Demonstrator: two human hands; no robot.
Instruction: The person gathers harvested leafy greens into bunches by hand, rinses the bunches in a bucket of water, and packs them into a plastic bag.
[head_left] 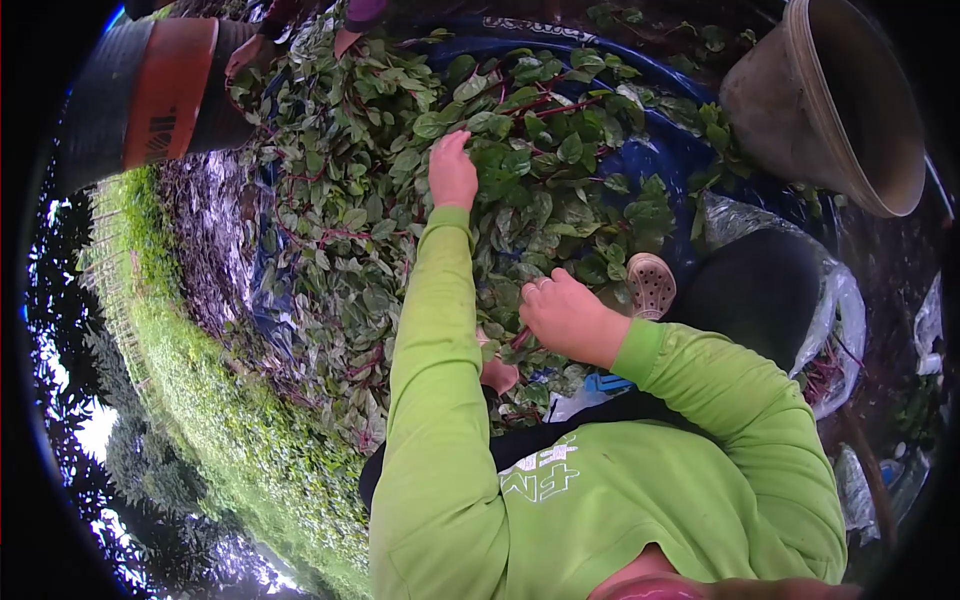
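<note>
A wide heap of green leafy vine cuttings with reddish-purple stems (340,235), like Malabar spinach, lies in front of me. My left hand (453,172) reaches out to the heap's middle, its fingers curled together against the leaves; what they grip, if anything, is hidden. Closer to my body, my right hand (572,318) is closed in a fist, with a ring on one finger. A short piece of reddish stem (521,338) pokes out of its left side. Beneath the cuttings spreads a blue tarp (660,170).
A large beige tub (770,95) tilts at upper right. A black barrel with an orange band (170,90) stands at upper left, near another person's hand (245,58). A tan clog (650,285) and a clear plastic bag (840,330) with stems lie by my right knee.
</note>
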